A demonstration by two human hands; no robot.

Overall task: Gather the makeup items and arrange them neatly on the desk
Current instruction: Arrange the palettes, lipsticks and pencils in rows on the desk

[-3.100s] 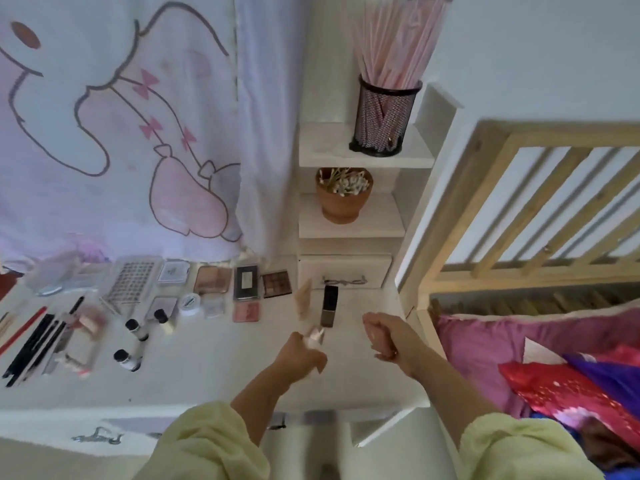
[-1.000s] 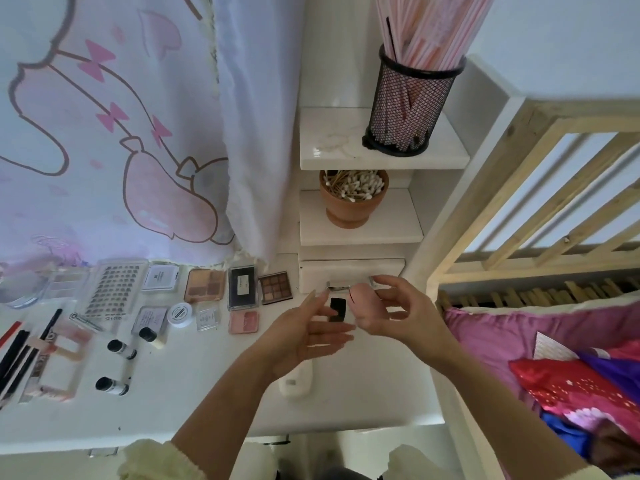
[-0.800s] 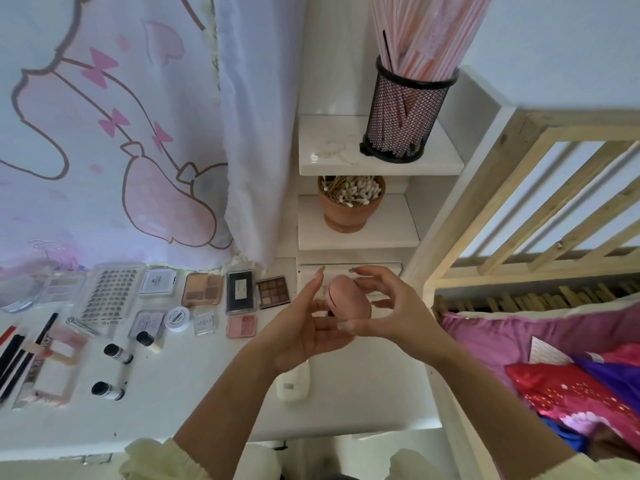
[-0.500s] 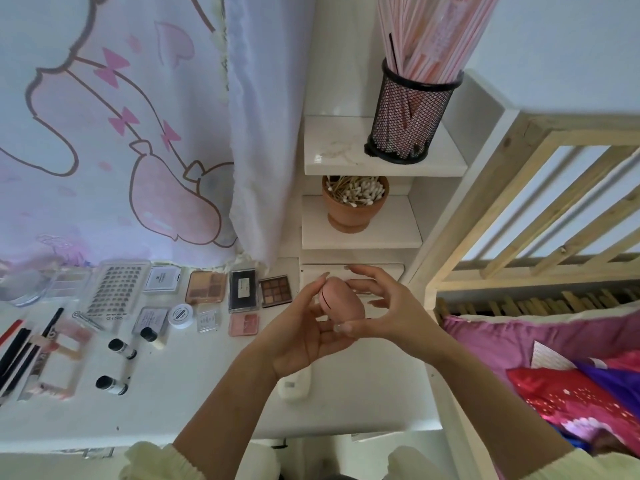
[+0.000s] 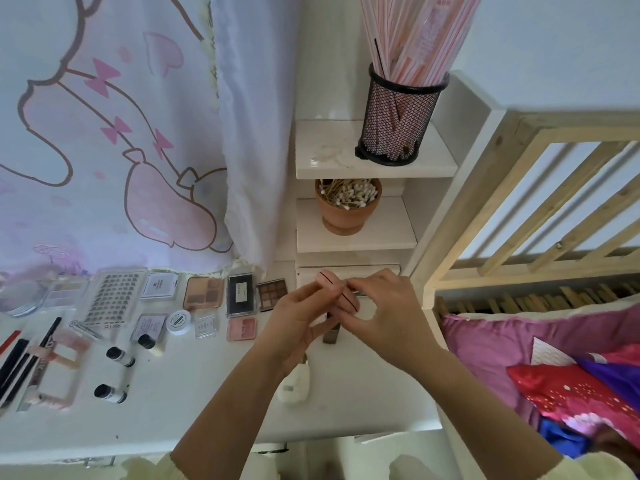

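Two hands meet just below the terracotta pot: my left hand cups the pink egg-shaped puff, and my right hand pinches its other side. It looks light and squashy, so I'd grip gently round its middle.

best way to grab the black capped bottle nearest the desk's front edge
Pinch the small bottle across its pale body, beside the black cap, coming from above. It lies on its side on the desk with bare surface along both long sides, so a pinch fits there; pushed end-on it would likely slide.
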